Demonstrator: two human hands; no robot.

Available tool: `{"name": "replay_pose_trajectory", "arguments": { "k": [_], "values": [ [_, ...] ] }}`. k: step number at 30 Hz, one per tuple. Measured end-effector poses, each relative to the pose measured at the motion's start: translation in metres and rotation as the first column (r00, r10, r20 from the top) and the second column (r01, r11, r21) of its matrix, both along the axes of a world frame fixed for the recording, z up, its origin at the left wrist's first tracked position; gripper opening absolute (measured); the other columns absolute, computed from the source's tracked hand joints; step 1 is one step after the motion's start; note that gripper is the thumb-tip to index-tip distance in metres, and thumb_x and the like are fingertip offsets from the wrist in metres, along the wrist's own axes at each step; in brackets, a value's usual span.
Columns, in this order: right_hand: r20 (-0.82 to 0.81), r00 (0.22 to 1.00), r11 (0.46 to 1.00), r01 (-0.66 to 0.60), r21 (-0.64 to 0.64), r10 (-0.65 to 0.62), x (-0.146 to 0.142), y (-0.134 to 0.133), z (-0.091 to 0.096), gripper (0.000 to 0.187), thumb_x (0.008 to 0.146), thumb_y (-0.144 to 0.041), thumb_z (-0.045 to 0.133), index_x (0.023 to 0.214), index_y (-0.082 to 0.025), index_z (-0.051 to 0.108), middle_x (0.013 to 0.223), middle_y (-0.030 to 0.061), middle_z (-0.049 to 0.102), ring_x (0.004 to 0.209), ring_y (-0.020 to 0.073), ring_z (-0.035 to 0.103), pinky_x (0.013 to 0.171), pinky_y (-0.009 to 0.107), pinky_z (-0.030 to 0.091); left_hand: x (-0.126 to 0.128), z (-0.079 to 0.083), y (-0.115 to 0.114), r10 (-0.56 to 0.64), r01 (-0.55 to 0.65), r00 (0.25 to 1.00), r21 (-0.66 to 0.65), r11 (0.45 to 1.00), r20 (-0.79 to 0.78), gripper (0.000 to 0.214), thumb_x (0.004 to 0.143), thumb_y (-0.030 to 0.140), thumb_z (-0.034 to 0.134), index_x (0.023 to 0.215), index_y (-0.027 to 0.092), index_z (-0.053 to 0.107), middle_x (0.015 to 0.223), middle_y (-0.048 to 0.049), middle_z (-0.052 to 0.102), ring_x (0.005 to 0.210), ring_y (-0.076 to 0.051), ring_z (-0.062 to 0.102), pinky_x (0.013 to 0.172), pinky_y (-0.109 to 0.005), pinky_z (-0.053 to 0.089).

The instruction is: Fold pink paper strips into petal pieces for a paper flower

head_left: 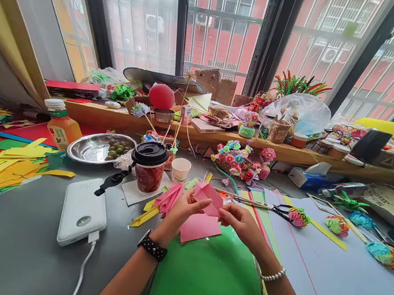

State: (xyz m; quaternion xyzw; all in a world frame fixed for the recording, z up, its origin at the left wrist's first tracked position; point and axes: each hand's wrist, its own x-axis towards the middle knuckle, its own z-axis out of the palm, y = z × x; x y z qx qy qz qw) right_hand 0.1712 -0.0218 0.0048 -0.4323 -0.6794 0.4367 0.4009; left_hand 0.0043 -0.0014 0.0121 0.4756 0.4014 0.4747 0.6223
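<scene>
A partly folded piece of pink paper (210,200) is held up between my two hands. My left hand (187,211) grips its left side, with the thumb across the front. At the lower right edge, my right hand (239,221) pinches the paper between thumb and fingers. Beneath it, a flat pink sheet (199,228) lies at the far end of a glossy green mat (209,279). Several folded pink strips (169,198) and yellow folded pieces (145,214) rest just left of my left hand.
Left stand a lidded red cup (149,175), a paper cup (180,170), a metal plate (87,147), an orange bottle (61,127) and a white power bank (84,209). Yellow strips (3,166) pile farther left. Scissors (280,209) and folded paper flowers (337,225) lie right on white sheets (348,281).
</scene>
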Motion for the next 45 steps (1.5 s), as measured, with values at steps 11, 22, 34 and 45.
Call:
{"name": "replay_pose_trajectory", "arguments": {
  "k": [11, 22, 34, 45],
  "values": [
    [-0.044, 0.999, 0.999, 0.026, -0.036, -0.028, 0.010, 0.003, -0.002, 0.021, 0.072, -0.035, 0.053, 0.066, -0.015, 0.054, 0.061, -0.0010, 0.052, 0.058, 0.0108, 0.049, 0.056, 0.022, 0.039, -0.015, -0.002, 0.010, 0.055, -0.051, 0.998, -0.117, 0.992, 0.029, 0.026, 0.049, 0.023, 0.073, 0.069, 0.011, 0.062, 0.064, -0.0023, 0.061, 0.057, -0.010, 0.054, 0.057, -0.021, 0.043],
    [-0.181, 0.980, 0.993, 0.062, -0.096, -0.079, 0.008, 0.002, 0.000, 0.022, 0.070, -0.033, 0.056, 0.075, -0.013, 0.060, 0.060, -0.0002, 0.055, 0.051, 0.0092, 0.051, 0.050, 0.022, 0.042, -0.011, 0.005, 0.004, -0.093, 0.107, 0.983, 0.078, 0.991, -0.160, 0.024, 0.053, 0.026, 0.070, 0.070, 0.011, 0.064, 0.069, -0.0031, 0.062, 0.061, -0.011, 0.053, 0.057, -0.021, 0.043],
    [-0.301, 0.949, 0.990, 0.057, -0.131, -0.094, 0.005, 0.000, 0.002, 0.024, 0.066, -0.027, 0.059, 0.087, -0.015, 0.061, 0.066, 0.0009, 0.061, 0.051, 0.0111, 0.057, 0.049, 0.024, 0.046, -0.010, 0.000, 0.006, -0.084, 0.116, 0.974, 0.142, 0.983, -0.210, 0.021, 0.056, 0.028, 0.067, 0.070, 0.012, 0.067, 0.066, -0.0035, 0.063, 0.055, -0.010, 0.051, 0.055, -0.022, 0.044],
    [-0.381, 0.920, 0.987, 0.034, -0.160, -0.093, 0.005, 0.000, 0.001, 0.022, 0.063, -0.014, 0.054, 0.082, -0.018, 0.066, 0.070, 0.0002, 0.064, 0.048, 0.0079, 0.056, 0.050, 0.022, 0.047, -0.011, 0.001, 0.004, -0.112, 0.152, 0.971, 0.189, 0.970, -0.211, 0.027, 0.063, 0.028, 0.061, 0.087, 0.016, 0.066, 0.082, -0.0058, 0.065, 0.065, -0.012, 0.053, 0.059, -0.022, 0.045]
  ]
}}
